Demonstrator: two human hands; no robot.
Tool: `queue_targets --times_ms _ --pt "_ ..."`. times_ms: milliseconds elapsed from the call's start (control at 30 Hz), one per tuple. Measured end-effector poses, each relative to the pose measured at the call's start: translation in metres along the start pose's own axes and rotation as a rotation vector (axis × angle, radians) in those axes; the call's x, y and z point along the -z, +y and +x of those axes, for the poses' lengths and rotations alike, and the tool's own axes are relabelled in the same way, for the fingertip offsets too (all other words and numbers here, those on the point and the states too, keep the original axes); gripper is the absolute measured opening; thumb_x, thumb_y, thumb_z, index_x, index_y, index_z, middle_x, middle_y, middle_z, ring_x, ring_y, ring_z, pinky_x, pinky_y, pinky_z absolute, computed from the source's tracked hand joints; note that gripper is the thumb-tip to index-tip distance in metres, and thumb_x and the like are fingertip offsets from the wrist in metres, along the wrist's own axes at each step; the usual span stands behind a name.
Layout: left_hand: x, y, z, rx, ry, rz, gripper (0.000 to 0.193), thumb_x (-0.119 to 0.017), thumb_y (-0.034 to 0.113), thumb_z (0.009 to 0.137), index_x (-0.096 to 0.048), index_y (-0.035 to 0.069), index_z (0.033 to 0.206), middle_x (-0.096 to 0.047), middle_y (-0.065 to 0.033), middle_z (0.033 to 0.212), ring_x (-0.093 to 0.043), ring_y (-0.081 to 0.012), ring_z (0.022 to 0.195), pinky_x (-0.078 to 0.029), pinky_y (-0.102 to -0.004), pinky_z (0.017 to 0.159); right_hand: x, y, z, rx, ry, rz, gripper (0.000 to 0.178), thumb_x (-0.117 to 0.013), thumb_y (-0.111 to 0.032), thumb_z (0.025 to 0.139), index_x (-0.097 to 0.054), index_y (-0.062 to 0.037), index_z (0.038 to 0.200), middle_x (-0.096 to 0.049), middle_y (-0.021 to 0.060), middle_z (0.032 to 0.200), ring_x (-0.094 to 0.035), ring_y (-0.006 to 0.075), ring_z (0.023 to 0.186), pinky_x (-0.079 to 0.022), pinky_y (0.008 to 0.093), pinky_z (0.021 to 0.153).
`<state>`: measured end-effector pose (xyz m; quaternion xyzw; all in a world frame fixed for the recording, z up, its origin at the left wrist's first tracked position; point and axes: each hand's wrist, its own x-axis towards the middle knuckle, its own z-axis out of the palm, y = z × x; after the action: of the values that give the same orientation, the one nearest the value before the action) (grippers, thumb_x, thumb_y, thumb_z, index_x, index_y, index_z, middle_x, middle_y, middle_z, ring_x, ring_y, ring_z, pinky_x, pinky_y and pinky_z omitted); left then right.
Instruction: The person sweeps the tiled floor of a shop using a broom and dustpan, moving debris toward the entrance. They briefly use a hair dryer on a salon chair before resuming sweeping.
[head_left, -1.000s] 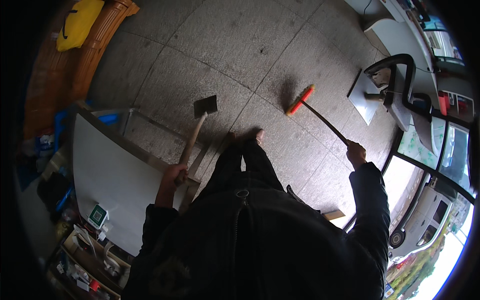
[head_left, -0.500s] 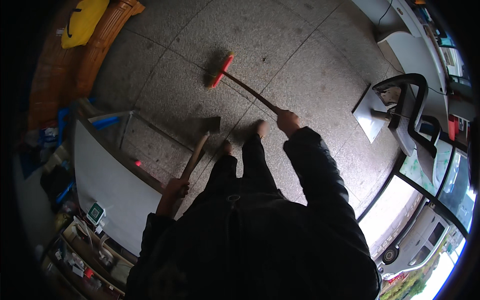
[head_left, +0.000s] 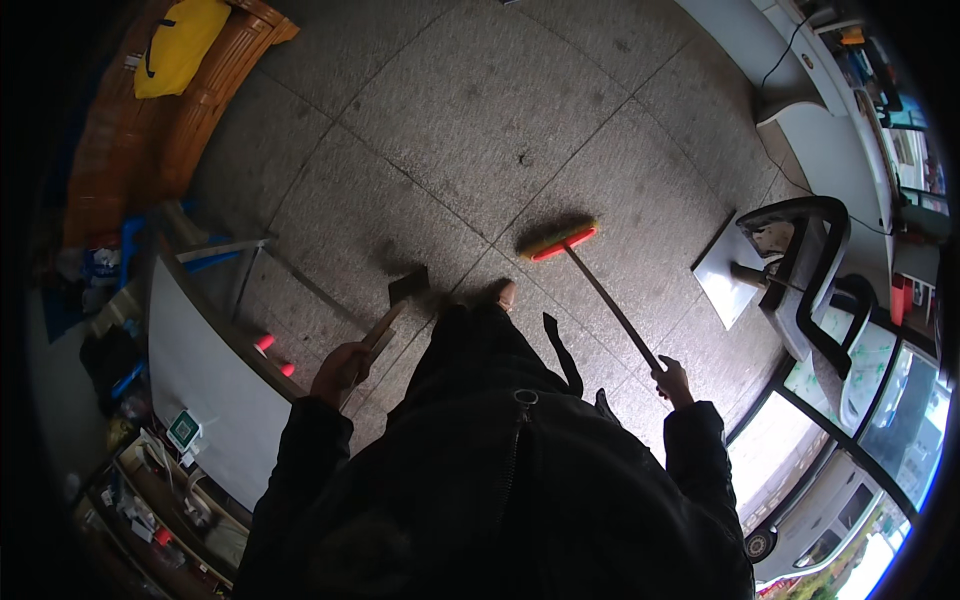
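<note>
My right hand (head_left: 674, 381) is wrapped around the upper end of a long dark-handled broom with a red head and yellowish bristles (head_left: 560, 241); its head rests on the grey stone-paved floor (head_left: 480, 120), ahead of my foot and slightly to the right. My left hand (head_left: 340, 371) is closed on the wooden handle of a dark flat-bladed dustpan (head_left: 407, 288) (its blade sits low by the floor, just left of my shoe (head_left: 506, 294)). A white board (head_left: 205, 380) stands to my left, and a black-framed chair (head_left: 805, 265) stands to my right, well apart from the broom.
</note>
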<state>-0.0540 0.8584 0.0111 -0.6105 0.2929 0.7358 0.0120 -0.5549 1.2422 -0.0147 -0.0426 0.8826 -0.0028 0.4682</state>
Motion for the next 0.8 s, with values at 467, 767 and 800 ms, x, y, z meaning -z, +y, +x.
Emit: queue_targets --times_ms 467,767,800 --pt "-0.005 0.063 0.051 -0.007 0.046 0.239 0.016 -0.048 0.017 0.084 -0.053 0.006 0.073 -0.046 0.001 0.055 -0.041 -0.0086 0.044 -0.034 -0.0225 0.042 -0.025 -0.273 0.112 0.795 0.158 -0.301 0.045 -0.043 -0.013 0.079 -0.042 -0.0162 0.124 -0.055 0.0155 0.11 -0.052 0.0316 0.102 -0.042 0.0405 0.086" --pt "0.05 0.085 0.111 0.226 -0.059 0.038 0.012 -0.053 0.018 0.082 -0.052 0.006 0.08 -0.053 -0.002 0.067 -0.049 -0.0092 0.054 -0.04 -0.0212 0.048 -0.003 -0.47 0.13 0.677 0.099 -0.529 0.051 -0.043 -0.01 0.078 -0.037 -0.025 0.127 -0.061 0.0158 0.089 -0.061 0.0319 0.079 -0.049 0.044 0.064" --pt "0.048 0.104 0.111 0.187 -0.111 0.106 0.014 -0.052 0.019 0.082 -0.053 0.005 0.082 -0.053 -0.0024 0.068 -0.05 -0.0097 0.056 -0.041 -0.0218 0.05 0.008 -0.436 0.151 0.689 0.12 -0.526 0.051 -0.043 -0.01 0.078 -0.037 -0.0238 0.127 -0.061 0.0153 0.089 -0.06 0.0317 0.079 -0.049 0.0435 0.064"
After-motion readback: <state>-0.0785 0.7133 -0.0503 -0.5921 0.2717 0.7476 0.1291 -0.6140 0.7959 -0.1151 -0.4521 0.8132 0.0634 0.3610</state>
